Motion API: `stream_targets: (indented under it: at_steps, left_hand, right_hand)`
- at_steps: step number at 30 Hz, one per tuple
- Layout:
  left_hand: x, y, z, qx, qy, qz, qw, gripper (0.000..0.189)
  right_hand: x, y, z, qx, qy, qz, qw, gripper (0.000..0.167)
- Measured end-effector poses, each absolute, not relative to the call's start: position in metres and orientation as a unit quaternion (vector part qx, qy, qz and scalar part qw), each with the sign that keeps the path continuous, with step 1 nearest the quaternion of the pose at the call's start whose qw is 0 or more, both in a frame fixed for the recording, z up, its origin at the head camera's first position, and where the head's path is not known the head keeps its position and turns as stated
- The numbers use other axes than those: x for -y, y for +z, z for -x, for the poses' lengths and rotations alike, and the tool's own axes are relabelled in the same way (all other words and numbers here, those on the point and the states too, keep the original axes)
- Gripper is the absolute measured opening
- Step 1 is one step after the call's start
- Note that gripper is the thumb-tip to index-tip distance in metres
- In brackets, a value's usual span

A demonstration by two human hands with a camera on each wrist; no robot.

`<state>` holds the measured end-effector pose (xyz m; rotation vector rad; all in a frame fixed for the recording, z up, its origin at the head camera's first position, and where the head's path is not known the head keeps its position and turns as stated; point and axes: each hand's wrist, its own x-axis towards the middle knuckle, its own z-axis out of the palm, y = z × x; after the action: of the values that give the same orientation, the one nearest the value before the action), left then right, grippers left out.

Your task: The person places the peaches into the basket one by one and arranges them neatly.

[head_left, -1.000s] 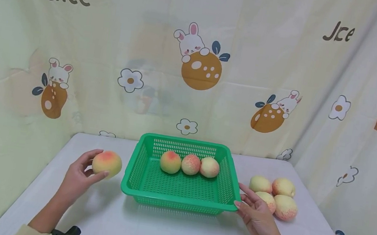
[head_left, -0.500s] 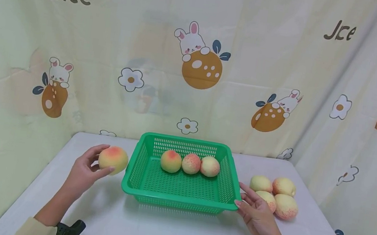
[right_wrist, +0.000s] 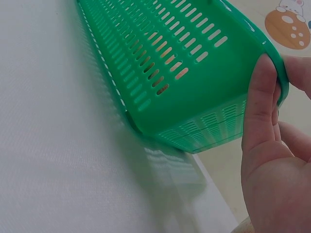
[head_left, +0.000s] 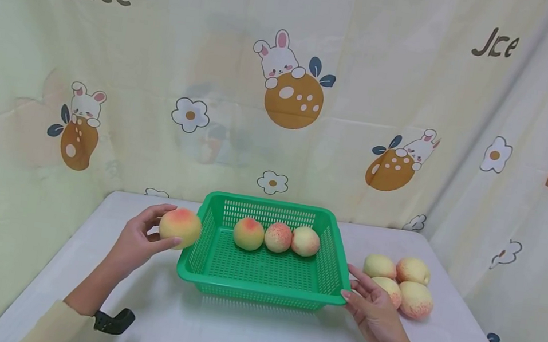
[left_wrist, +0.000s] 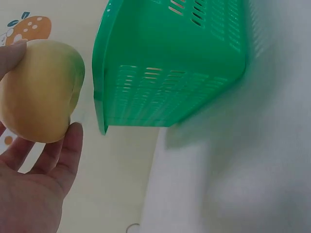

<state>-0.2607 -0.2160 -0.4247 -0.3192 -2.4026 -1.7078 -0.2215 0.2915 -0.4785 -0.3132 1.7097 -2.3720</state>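
Observation:
My left hand [head_left: 140, 239] grips a large yellow peach [head_left: 180, 228] with a red-blushed top, fingers behind it and thumb in front. In the head view the peach overlaps the left rim of a green plastic basket [head_left: 258, 291]; the left wrist view has it raised beside the basket wall [left_wrist: 146, 92]. Three peaches sit in a row inside the basket toward the back: a red-topped one [head_left: 248, 234], a speckled pink one [head_left: 278, 237] and a pale one [head_left: 305, 241]. My right hand [head_left: 376, 317] holds the basket's front right corner, thumb [right_wrist: 263, 92] at the rim.
Several pale peaches [head_left: 415, 300] lie clustered on the white table [head_left: 251, 341], right of the basket and just beyond my right hand. A printed curtain [head_left: 163, 64] hangs behind the table and along its sides.
My left hand has carried the peach rightward and slightly up, from beside the basket to its left rim. The right hand and the basket have stayed in place.

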Motion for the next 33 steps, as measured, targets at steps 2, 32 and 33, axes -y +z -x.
stream_targets:
  at_steps: [2, 32, 33]
  left_hand:
    - [0.213, -0.423, 0.263, 0.808, -0.573, 0.11, 0.083, 0.07]
    - [0.17, -0.403, 0.302, 0.817, -0.543, 0.191, 0.034, 0.063]
    - [0.168, -0.402, 0.303, 0.818, -0.541, 0.192, 0.032, 0.063]
  right_hand:
    - [-0.291, -0.479, 0.222, -0.576, -0.804, 0.109, 0.1, 0.063]
    - [-0.291, -0.478, 0.221, -0.579, -0.803, 0.1, 0.101, 0.063]
    - [-0.291, -0.478, 0.221, -0.579, -0.803, 0.1, 0.101, 0.063]
